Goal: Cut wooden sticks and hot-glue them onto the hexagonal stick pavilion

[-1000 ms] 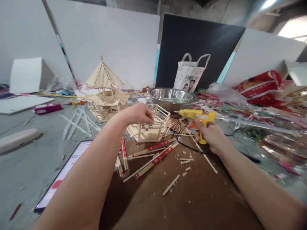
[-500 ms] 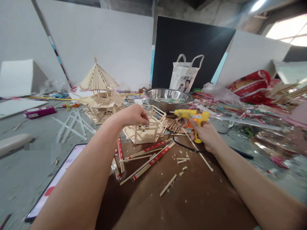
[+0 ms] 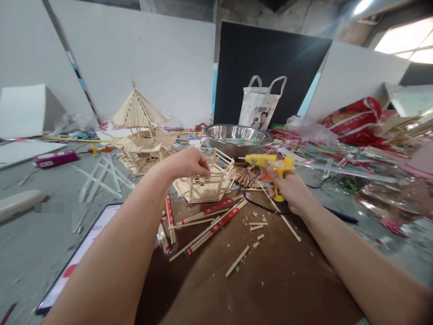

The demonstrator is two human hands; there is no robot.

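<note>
My left hand (image 3: 189, 163) is curled over the near left corner of a small open frame of wooden sticks (image 3: 208, 178), its fingertips pinched on the frame's top rail. My right hand (image 3: 291, 189) grips a yellow hot glue gun (image 3: 269, 163), nozzle pointing left towards the frame, a short gap from it. The gun's black cord (image 3: 260, 205) loops onto the brown board (image 3: 243, 271). Loose chopsticks, some in red paper sleeves (image 3: 216, 221), lie in front of the frame with short stick offcuts.
A finished stick pavilion (image 3: 138, 131) stands at the back left. A steel bowl (image 3: 237, 135) and a white tote bag (image 3: 260, 106) sit behind the frame. Red packaging and plastic wrappers pile up at the right. A tablet (image 3: 77, 257) lies at the near left.
The view shifted slightly, so everything sits a little further left than a second ago. Both hands keep their holds on the frame and the glue gun.
</note>
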